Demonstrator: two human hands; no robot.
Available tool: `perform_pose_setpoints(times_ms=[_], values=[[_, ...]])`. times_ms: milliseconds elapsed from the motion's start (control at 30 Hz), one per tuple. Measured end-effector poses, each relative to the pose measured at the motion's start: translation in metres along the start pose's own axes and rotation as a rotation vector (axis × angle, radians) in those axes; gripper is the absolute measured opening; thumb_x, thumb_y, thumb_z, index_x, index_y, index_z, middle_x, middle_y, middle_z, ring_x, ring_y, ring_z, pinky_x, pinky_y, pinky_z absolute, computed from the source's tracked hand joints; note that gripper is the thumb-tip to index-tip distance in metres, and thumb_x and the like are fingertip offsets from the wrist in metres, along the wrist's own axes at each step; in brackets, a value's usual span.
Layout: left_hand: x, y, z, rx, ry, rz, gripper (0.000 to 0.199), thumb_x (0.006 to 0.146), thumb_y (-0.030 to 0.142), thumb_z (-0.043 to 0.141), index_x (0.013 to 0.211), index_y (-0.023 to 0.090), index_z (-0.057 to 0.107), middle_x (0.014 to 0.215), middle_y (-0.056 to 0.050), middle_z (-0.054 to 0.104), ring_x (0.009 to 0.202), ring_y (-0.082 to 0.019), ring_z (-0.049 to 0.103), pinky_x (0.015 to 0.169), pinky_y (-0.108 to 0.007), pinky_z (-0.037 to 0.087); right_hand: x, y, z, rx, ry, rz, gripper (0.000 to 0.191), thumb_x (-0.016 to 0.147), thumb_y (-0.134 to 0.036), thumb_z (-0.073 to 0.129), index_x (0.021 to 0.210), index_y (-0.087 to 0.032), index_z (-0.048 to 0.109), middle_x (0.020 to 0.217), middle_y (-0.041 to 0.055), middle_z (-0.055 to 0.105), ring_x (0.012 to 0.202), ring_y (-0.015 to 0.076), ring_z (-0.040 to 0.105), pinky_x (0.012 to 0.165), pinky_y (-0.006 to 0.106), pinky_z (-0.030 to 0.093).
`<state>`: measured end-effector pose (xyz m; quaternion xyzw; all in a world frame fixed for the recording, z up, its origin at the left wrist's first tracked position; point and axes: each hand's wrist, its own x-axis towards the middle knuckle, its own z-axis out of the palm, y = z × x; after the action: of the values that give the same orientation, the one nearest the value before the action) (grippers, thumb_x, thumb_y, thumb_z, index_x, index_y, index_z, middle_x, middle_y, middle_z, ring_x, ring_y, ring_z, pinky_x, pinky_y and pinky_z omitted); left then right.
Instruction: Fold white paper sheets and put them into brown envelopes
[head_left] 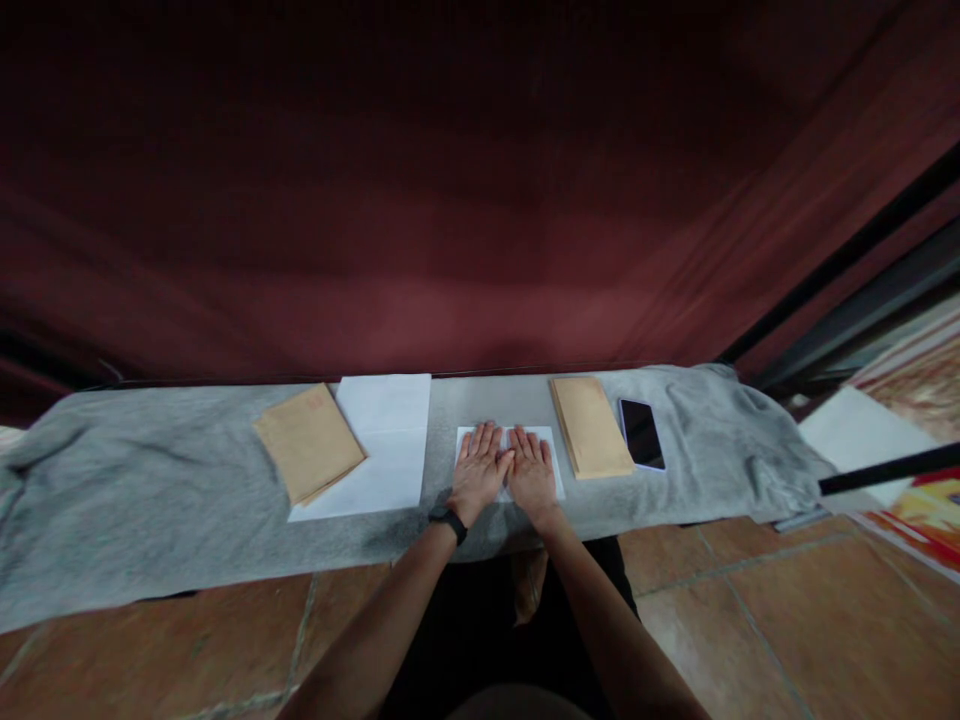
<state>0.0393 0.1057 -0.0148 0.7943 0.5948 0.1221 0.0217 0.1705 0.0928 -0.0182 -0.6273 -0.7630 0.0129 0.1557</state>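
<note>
A small piece of white paper [556, 463], seemingly folded, lies on the grey cloth in front of me. My left hand [480, 468] rests flat on its left part, fingers stretched forward. Beside it my right hand [531, 472] presses flat on the right part, and the thumbs almost meet in the middle. Much of the paper is hidden under both hands. To the right is a stack of brown envelopes [594, 428]. On the left, more brown envelopes [311, 440] lie askew on top of large white paper sheets [390, 440].
A phone [642, 435] with a dark screen lies right of the envelope stack. Grey cloth [172, 480] covers the long narrow surface, with a dark red panel [465, 250] rising behind it. Brown floor tiles [735, 600] show below. Printed and white papers [862, 440] are at far right.
</note>
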Motion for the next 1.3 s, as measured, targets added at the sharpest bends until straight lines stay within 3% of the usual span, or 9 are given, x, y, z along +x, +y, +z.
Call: perform_pose_setpoints(times_ms=[333,800,1300], values=[[0.001,-0.001,0.003,0.006,0.018,-0.068,0.061,0.102,0.041,0.023,0.152,0.008,0.035,0.159,-0.013,0.033,0.151,-0.023,0.022,0.123,-0.045,0.019,0.001,0.002,0.007,0.002,0.098,0.085,0.052,0.103,-0.029,0.03,0.147,-0.006,0.044,0.152,0.0189,0.043,0.143,0.0302,0.037,0.116,0.05,0.025],[-0.013,-0.01,0.002,0.067,0.107,-0.195,0.059,0.1,0.032,0.031,0.15,0.002,0.035,0.157,-0.019,0.035,0.15,-0.026,0.025,0.122,-0.045,0.024,-0.008,0.011,0.014,-0.026,0.187,0.123,0.061,0.104,-0.035,0.03,0.15,0.006,0.032,0.154,0.0298,0.032,0.146,0.0346,0.031,0.115,0.052,0.028],[-0.03,-0.009,0.001,0.03,0.172,-0.278,0.061,0.099,0.029,0.031,0.149,-0.004,0.034,0.157,-0.025,0.032,0.149,-0.03,0.026,0.121,-0.049,0.025,-0.031,0.017,0.017,-0.052,0.254,0.095,0.066,0.105,-0.041,0.031,0.152,0.004,0.028,0.156,0.0292,0.03,0.145,0.0347,0.031,0.115,0.052,0.031]])
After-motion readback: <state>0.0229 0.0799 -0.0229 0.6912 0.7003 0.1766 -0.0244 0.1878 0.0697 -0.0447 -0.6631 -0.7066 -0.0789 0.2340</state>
